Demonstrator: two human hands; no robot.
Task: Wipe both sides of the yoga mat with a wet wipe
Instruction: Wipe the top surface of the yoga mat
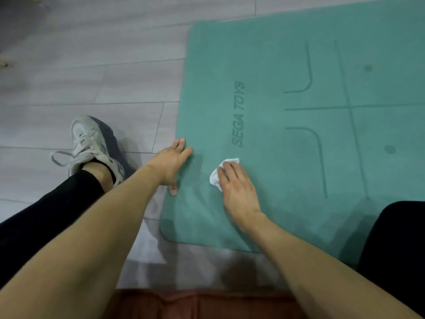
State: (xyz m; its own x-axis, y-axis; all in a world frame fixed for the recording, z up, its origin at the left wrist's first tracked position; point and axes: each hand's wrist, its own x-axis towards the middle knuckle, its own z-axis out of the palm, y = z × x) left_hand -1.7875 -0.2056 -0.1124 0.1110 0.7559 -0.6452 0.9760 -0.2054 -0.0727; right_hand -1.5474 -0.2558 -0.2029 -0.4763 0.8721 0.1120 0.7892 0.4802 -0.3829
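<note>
Grey plank floor (92, 84), with one green yoga mat (287, 65) laid flat on it, printed side up, lettering and guide lines showing.

Right hand (239, 189): fingers flat and nearly straight, pressing a crumpled white wet wipe (218, 172) onto the mat near its short end; nothing is curled round the wipe.

Left hand (172, 162): fingers straight and spread, resting on the mat's short edge, apparently pinning it down.

Nearby: a pale sneaker (92, 143) with a loose lace on the floor, just beside the mat.

Risks, as judged:
- Wipe held by pressure only; a fast stroke may leave it behind or roll it into a wad.
- Mat may creep or buckle if the left hand lifts.
- Underside not yet reached; flipping onto the floor could soil the wiped face.
- Wipe may dry out before both sides are done.
</note>
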